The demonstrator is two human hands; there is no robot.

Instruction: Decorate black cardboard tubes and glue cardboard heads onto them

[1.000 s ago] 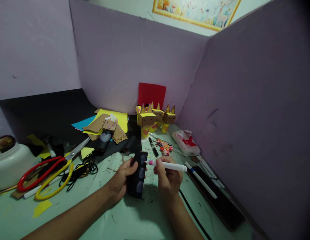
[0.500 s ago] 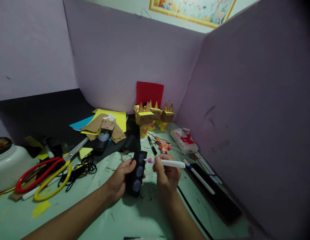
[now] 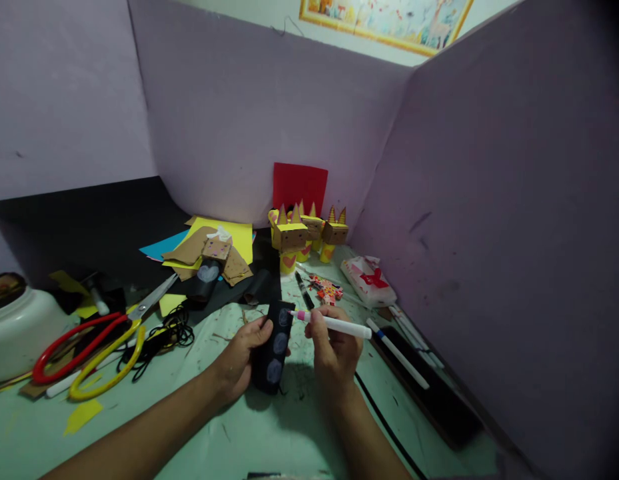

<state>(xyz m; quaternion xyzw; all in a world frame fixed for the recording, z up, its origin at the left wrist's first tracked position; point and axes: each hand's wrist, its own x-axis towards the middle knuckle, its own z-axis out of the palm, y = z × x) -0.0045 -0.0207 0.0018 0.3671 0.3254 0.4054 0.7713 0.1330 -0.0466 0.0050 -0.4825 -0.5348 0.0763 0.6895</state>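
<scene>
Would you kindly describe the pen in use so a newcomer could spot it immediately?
Over the green table, the left hand holds a black tube. The right hand holds the pen, tip at the tube. Its pink band sets it apart from the blue-banded pen.

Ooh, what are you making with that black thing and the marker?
The person's left hand holds a black paper tube upright, tilted a little. The right hand holds a white marker, its pink tip at the top one of three pale round marks on the tube. Beyond them stand little box-headed figures with pointy horns. Big scissors with red and yellow handles lie off to the left.
</scene>
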